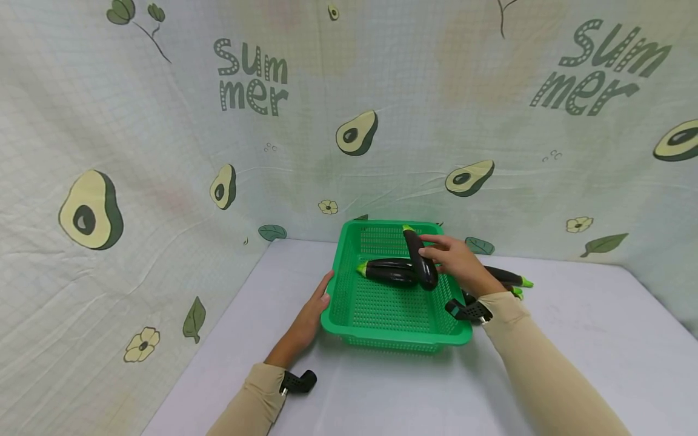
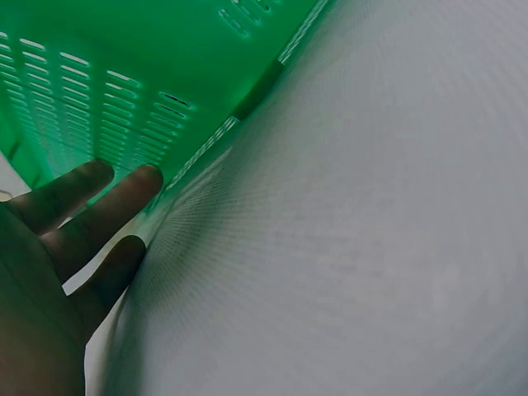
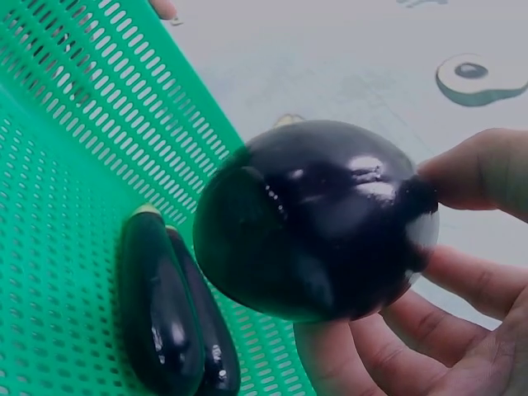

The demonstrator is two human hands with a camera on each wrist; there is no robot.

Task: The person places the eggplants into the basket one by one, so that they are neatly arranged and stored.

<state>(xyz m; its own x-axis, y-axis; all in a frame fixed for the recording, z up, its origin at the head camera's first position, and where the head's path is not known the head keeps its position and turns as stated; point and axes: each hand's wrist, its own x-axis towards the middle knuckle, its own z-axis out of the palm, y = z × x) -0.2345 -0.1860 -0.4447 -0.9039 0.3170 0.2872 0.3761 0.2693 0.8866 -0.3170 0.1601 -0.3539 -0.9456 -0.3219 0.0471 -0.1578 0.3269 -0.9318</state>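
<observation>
Over the green plastic basket, my right hand grips a dark eggplant between thumb and fingers, its green stem end pointing away. In the right wrist view the rounded end of this eggplant fills the middle, with the fingers beneath it. Two more eggplants lie side by side on the basket floor, stems to the left in the head view. My left hand rests at the basket's left side, fingers extended; in the left wrist view its fingertips are right at the slotted wall.
Several eggplants lie on the white table to the basket's right, partly hidden by my right forearm. A cloth printed with avocados hangs behind and to the left of the table.
</observation>
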